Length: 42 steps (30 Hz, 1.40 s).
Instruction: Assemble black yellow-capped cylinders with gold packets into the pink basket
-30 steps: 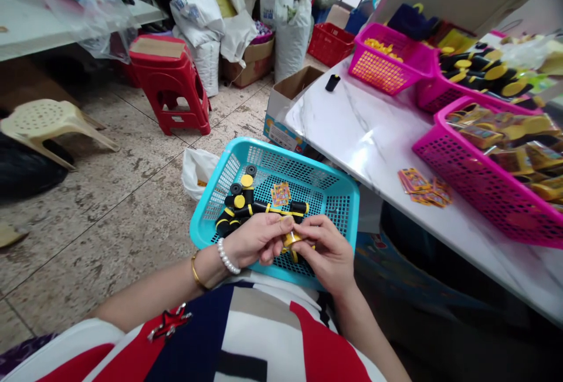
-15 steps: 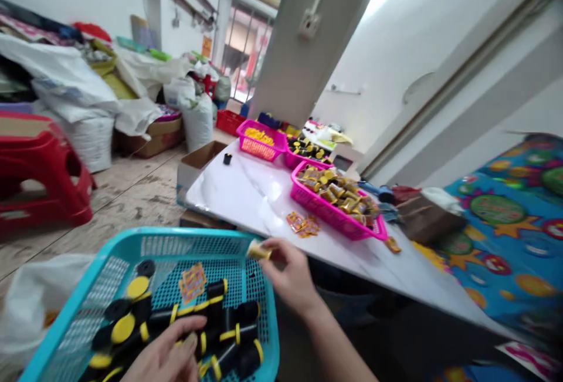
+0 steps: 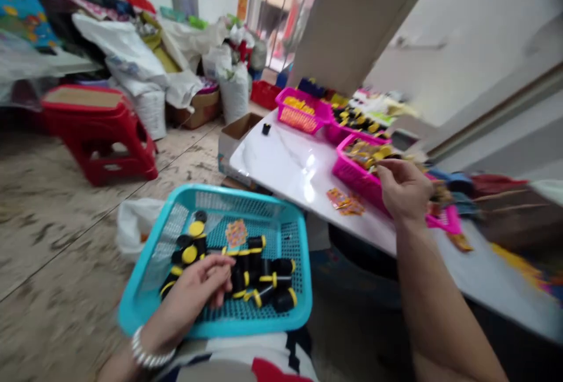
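Note:
My left hand (image 3: 207,282) is over the turquoise basket (image 3: 305,253), its fingers curled together; whatever is in them, if anything, is hidden. Beneath and around it lie several black cylinders with yellow caps (image 3: 285,298). Orange printed packets (image 3: 236,234) rest on the basket's mesh floor. My right hand (image 3: 403,189) reaches over a pink basket (image 3: 358,176) on the table, thumb and fingers pinched at its contents. Heaped in there are small gold-and-yellow containers (image 3: 365,152). The pinched fingertips blend into the heap, so what they hold cannot be made out.
On the white marbled table (image 3: 281,159) are orange packets (image 3: 345,201), a lone black piece (image 3: 266,129), and a pink basket of yellow parts (image 3: 303,113). A cardboard box (image 3: 237,135) stands beside the table. A red stool (image 3: 101,135) and white sacks (image 3: 233,91) are at left.
My right hand has moved from the turquoise basket's edge, where it pinched a small gold-coloured container, across to the pink basket. My left hand stays over the turquoise basket. The view has turned left.

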Tool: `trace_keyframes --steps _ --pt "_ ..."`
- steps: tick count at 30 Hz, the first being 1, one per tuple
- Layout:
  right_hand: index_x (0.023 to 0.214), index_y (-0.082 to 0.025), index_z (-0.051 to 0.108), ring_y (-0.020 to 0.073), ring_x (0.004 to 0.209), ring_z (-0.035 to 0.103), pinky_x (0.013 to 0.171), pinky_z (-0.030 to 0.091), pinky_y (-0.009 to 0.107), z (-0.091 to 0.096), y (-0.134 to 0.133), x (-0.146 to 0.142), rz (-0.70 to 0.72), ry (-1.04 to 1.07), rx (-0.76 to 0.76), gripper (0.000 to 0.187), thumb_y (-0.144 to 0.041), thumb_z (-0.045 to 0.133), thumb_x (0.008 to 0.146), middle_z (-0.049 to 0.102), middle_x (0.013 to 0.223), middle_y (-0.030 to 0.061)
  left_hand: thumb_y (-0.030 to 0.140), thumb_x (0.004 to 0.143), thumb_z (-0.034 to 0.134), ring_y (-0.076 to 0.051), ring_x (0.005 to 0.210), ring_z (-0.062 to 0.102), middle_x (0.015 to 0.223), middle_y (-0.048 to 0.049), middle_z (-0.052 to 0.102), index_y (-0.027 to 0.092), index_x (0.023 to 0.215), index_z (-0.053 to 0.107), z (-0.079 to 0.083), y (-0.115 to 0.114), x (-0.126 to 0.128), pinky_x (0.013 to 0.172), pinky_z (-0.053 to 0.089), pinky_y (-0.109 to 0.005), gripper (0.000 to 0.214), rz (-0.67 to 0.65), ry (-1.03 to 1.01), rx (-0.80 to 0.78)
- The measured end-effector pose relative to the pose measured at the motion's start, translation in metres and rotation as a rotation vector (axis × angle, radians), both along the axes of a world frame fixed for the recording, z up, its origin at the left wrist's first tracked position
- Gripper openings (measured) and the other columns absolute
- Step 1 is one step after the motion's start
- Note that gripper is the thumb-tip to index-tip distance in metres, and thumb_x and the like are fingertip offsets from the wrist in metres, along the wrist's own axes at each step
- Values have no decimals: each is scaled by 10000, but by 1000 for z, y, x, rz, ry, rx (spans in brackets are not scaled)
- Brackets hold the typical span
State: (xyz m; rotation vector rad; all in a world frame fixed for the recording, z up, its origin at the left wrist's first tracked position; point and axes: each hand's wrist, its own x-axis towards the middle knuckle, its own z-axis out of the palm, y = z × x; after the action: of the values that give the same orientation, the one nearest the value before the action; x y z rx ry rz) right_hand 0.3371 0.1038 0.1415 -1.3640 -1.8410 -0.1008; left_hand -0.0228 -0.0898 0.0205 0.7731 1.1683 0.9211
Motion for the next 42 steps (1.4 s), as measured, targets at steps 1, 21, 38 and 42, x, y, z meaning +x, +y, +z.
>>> trace_keyframes --steps 1,21,38,42 --pt "1103 -215 595 239 943 617 861 459 429 -13 -16 -22 73 -3 -57 276 -360 457 913 658 1037 106 491 786 633 -75 510 478 689 2 608 186 998 574 5 2 -3 475 335 -203 376 47 -22 -2" --pt "893 -217 667 178 835 598 639 417 247 -153 -38 -207 559 -548 -442 149 -268 528 881 608 997 58 355 790 660 -68 542 499 727 -3 615 138 953 571 3 12 -14 485 363 -185 286 232 -71 30" --pt "944 -167 584 104 542 549 429 429 198 -113 -125 -209 603 719 -1179 294 -422 617 803 602 723 4 391 755 670 -96 514 476 590 16 577 147 735 661 4 12 -7 486 339 -209 245 158 204 111" --pt "740 -166 576 88 452 477 389 371 188 -122 -137 -207 584 641 -1227 324 -474 567 837 551 584 -23 417 772 634 -108 483 476 533 13 564 155 682 682 6 10 -4 458 319 -215 281 144 268 119"
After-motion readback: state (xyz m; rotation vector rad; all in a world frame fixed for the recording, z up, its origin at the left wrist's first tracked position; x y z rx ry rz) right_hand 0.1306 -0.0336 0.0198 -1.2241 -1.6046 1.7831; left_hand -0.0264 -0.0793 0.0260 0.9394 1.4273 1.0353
